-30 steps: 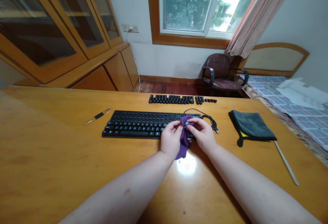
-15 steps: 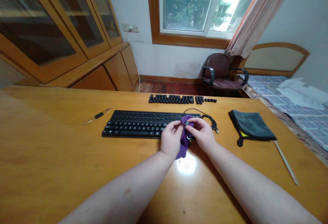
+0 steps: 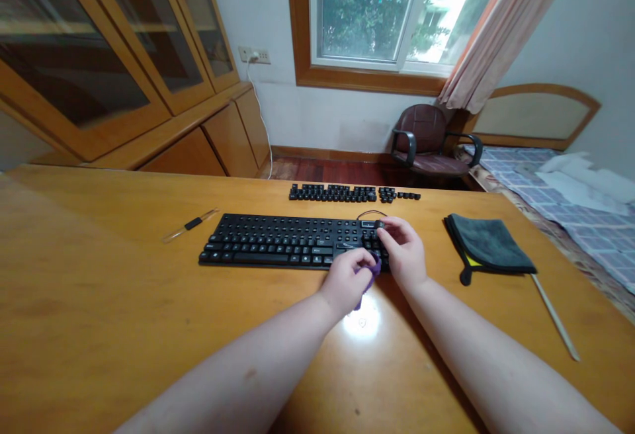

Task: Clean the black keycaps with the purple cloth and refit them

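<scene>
A black keyboard lies on the wooden desk, with keycaps seated on its lower rows and bare key posts on its upper rows. My left hand is closed on a bunched purple cloth at the keyboard's front edge. Over the number pad, my right hand pinches a small black keycap between thumb and fingertips. That hand hides the right end of the keyboard and most of its cable. Loose black keycaps stand in rows along the desk's far edge.
A clear stick with a black middle lies left of the keyboard. To the right is a folded dark grey cloth, with a pale flat stick reaching out from under it. Beyond the desk stands a brown armchair.
My hands have moved apart. The right has carried the keycap off the purple cloth to the number pad's top, while the left has lowered toward me with the cloth.
</scene>
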Motion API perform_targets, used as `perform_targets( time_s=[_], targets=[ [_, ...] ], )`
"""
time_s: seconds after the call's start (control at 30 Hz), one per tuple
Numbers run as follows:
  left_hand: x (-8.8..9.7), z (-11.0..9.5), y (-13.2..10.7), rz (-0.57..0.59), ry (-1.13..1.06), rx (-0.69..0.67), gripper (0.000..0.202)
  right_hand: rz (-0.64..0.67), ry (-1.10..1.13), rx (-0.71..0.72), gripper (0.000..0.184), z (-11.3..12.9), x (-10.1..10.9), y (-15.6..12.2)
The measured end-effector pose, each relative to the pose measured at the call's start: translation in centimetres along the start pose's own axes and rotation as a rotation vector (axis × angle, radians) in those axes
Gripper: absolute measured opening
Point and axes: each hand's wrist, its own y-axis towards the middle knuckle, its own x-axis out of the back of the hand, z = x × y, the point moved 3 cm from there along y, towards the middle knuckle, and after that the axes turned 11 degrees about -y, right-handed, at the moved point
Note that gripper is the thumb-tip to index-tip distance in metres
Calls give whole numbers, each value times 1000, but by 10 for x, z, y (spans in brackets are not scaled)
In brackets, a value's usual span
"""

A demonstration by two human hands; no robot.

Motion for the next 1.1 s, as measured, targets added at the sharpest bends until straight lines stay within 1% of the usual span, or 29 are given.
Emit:
perform_targets(
  time_s=[0.03,0.1,0.17,0.23,0.33,0.47,0.7,0.97,1.1],
  targets=[
    [-2,-1,-1,63,85,-21,15,53,-76,12,20,-1,-2,1],
    [-6,-3,-3,164,219,-70,16,176,-257,86,19,-1,-7,3],
    [-8,-4,-4,214,312,-101,16,290,-424,184,17,0,-13,3],
    [-9,-4,-4,228,400,-122,15,344,-552,236,17,-2,-17,4],
    [-9,-4,-5,232,491,-132,14,335,-674,218,19,-8,-19,6],
    [-9,-2,-4,216,528,-125,14,315,-742,173,20,-14,-20,7],
    [-8,-2,-2,192,536,-126,12,274,-753,157,20,-16,-21,6],
    [-8,1,-3,165,558,-132,13,261,-768,158,20,-18,-21,6],
    [-8,-4,-5,166,605,-137,13,245,-783,188,19,-15,-22,4]
  ],
)
